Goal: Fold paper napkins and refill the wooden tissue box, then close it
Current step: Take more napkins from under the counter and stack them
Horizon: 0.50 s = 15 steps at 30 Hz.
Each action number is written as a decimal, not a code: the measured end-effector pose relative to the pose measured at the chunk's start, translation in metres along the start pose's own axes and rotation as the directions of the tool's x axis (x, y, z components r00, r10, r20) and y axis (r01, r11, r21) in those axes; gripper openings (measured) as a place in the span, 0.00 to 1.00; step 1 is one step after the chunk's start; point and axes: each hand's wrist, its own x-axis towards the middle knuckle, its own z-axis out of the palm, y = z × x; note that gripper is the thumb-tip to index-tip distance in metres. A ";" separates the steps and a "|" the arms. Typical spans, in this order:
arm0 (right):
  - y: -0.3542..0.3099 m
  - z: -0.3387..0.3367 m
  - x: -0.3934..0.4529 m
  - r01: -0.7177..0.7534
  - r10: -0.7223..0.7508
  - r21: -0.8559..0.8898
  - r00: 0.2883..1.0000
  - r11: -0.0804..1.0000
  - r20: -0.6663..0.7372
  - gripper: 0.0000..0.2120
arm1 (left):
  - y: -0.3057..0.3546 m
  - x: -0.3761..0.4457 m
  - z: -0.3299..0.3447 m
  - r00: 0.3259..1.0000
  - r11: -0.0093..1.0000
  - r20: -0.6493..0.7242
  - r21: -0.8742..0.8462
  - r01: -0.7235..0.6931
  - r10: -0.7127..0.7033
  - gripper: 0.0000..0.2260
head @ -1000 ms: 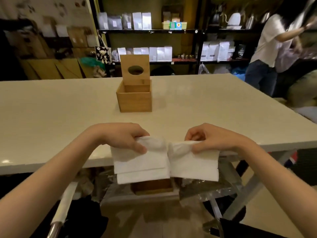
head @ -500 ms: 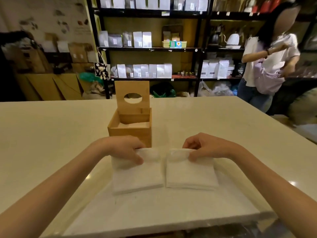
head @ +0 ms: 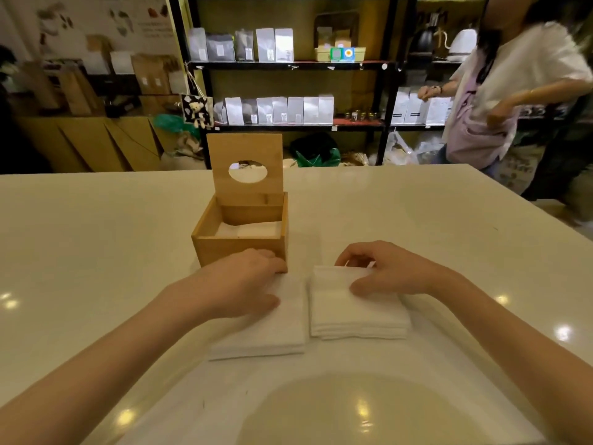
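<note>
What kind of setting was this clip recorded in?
Probably a small coffee or tea shop. Black shelves behind the white table hold rows of sealed white pouches, with a white kettle on an upper shelf and a wooden tissue box being restocked.

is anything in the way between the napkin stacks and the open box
Nothing visible. The lid stands upright at the back, so the wooden box is open on top, right behind both napkin stacks; a few napkins already lie inside.
</note>
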 end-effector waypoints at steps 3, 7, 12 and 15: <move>0.001 0.001 -0.001 0.012 -0.012 -0.043 1.000 0.999 0.003 0.16 | 0.014 0.000 -0.005 0.999 0.999 -0.042 -0.028 -0.025 0.024 0.22; -0.004 -0.001 -0.005 0.058 -0.066 -0.196 0.997 0.979 -0.035 0.24 | 0.018 0.003 -0.013 1.000 0.996 -0.003 -0.091 -0.023 0.023 0.23; -0.035 0.012 -0.007 0.282 -0.335 -0.272 0.926 0.920 -0.173 0.22 | -0.004 -0.008 -0.021 0.996 0.987 0.085 -0.158 0.031 -0.018 0.21; -0.050 0.027 0.001 0.326 -0.373 -0.346 0.925 0.880 -0.077 0.22 | -0.026 -0.018 -0.017 0.985 0.972 0.138 -0.200 0.126 -0.100 0.21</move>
